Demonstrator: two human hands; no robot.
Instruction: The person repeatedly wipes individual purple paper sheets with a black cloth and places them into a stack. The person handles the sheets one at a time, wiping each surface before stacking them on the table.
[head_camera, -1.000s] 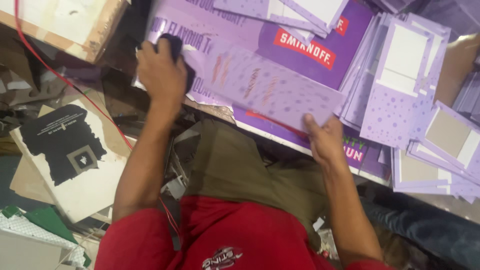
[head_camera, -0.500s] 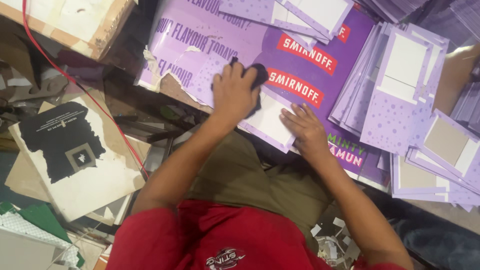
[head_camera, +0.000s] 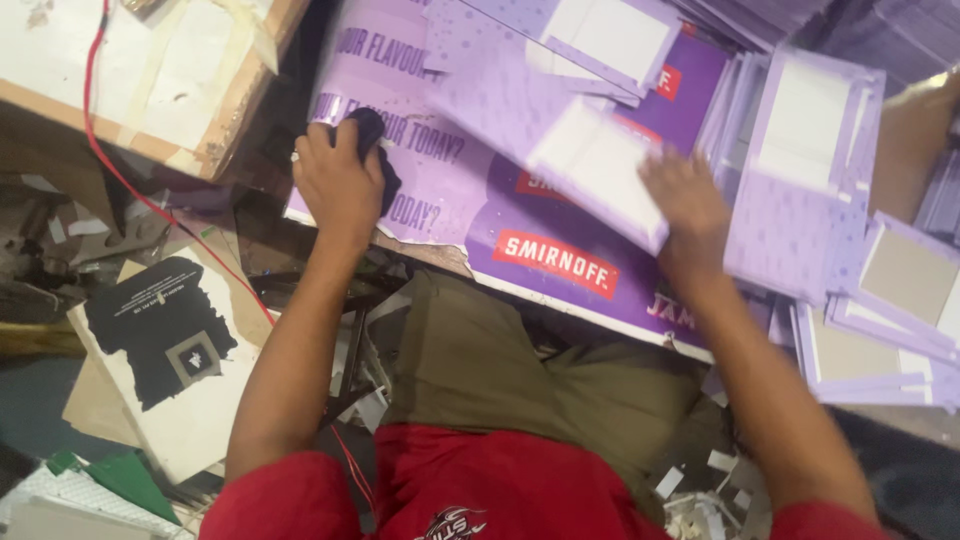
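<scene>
A dark cloth is gripped in the left hand and pressed onto the purple poster at centre left of the frame. The right hand is laid flat, fingers spread and blurred, on a lilac card panel with a white patch that is held over the poster at upper centre. More lilac panels are stacked at the right edge of the frame, some tilted, some flat. A wooden board is seen at upper left, with a red cable run across it and down. A white sheet with a black print is seen at lower left, well apart from both hands
</scene>
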